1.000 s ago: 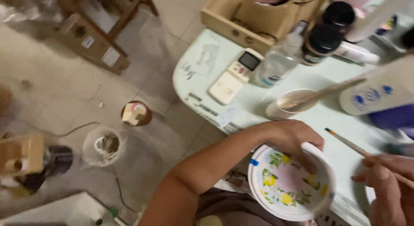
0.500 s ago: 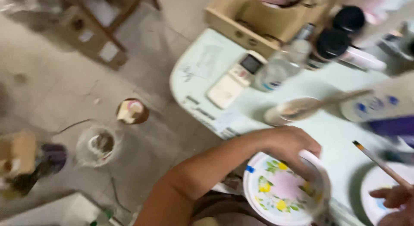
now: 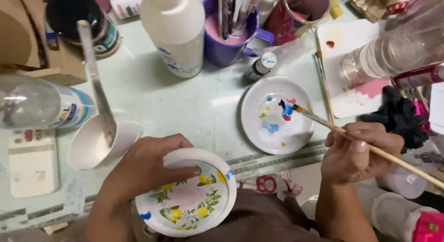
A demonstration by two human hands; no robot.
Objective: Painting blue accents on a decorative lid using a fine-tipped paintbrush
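Head view: left hand grips painted plate by rim at table edge (lemons, leaves already on). Right hand pinches brush, tip dipping into palette dish. Paint-loading step; next stroke needs steady plate.

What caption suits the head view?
Left hand steadies a round lemon-painted dish; right hand dips a thin wooden brush into a white palette plate.

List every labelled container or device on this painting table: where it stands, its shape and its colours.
White squeeze bottle: top centre, blue-printed label.
Small paint bottle: above the palette plate, white cap.
Clear bottle: left, lying, blue-white label.
Dark jar: top left.
White remote: far left.
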